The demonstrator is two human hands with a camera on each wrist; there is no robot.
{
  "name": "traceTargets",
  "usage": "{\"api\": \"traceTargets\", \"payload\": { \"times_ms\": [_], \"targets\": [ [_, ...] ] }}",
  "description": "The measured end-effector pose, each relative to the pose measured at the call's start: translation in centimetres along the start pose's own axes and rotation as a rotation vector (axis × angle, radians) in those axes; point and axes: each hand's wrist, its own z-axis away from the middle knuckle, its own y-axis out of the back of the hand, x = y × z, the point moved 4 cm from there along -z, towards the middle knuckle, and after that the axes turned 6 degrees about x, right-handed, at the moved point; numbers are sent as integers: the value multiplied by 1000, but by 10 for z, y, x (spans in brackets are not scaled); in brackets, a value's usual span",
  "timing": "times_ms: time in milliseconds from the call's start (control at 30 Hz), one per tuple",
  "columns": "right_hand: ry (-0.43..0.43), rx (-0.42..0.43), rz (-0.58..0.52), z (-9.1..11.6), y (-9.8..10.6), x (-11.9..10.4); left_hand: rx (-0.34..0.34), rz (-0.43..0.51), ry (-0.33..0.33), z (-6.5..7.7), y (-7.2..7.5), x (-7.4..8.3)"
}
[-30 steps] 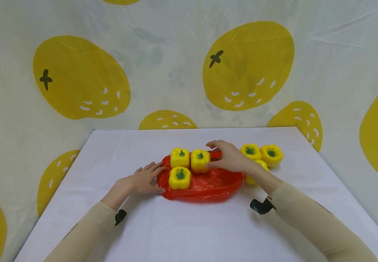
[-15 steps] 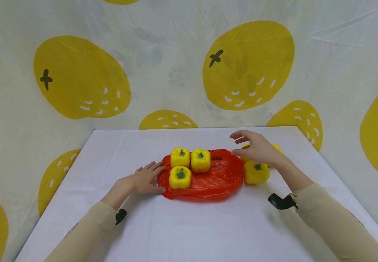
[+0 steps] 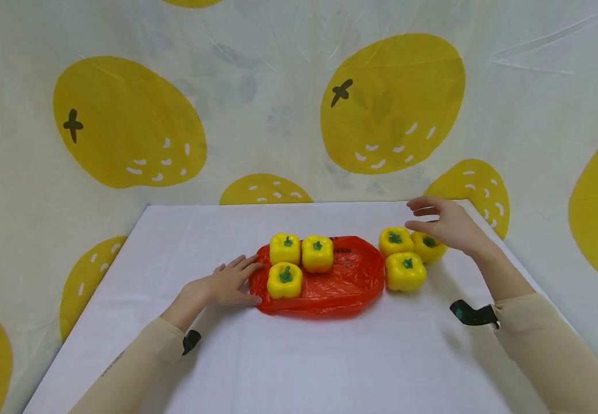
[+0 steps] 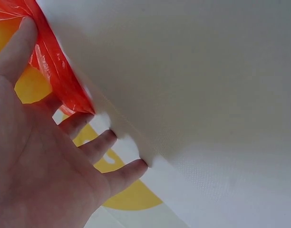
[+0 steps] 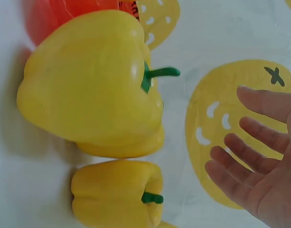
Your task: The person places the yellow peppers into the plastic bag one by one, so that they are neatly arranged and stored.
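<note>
A red plastic bag (image 3: 335, 287) lies flat on the table with three yellow bell peppers upright on its left half, among them a front one (image 3: 284, 282). My left hand (image 3: 226, 284) rests at the bag's left edge, fingers spread, thumb and fingertips touching the plastic. Right of the bag stand three more yellow peppers in a cluster, the nearest pepper (image 3: 405, 272) beside the bag's edge. My right hand (image 3: 449, 224) hovers over the rear right pepper (image 3: 428, 247), partly covering it. In the right wrist view its fingers are relaxed and apart, holding nothing.
A white cloth covers the table (image 3: 299, 362). Behind it hangs a pale curtain (image 3: 263, 115) printed with large yellow fruit. Dark straps show at both wrists, including the right strap (image 3: 472, 314).
My right hand has moved right, away from the pepper at the bag's middle, to above the right cluster. The left hand and the peppers on the bag have stayed put.
</note>
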Motion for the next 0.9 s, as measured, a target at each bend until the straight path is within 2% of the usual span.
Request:
{"api": "traceTargets", "payload": {
  "times_ms": [233,367,633,900],
  "targets": [
    [-8,25,32,1,12,20,-8,-5,1,-1,0,1],
    [-11,-27,38,3,15,31,-3,-3,2,-1,1,1],
    [-96,-197,82,10,11,56,-13,-8,12,-1,1,1],
    [-104,-236,76,11,4,70,-10,-6,12,-1,1,0]
  ]
}}
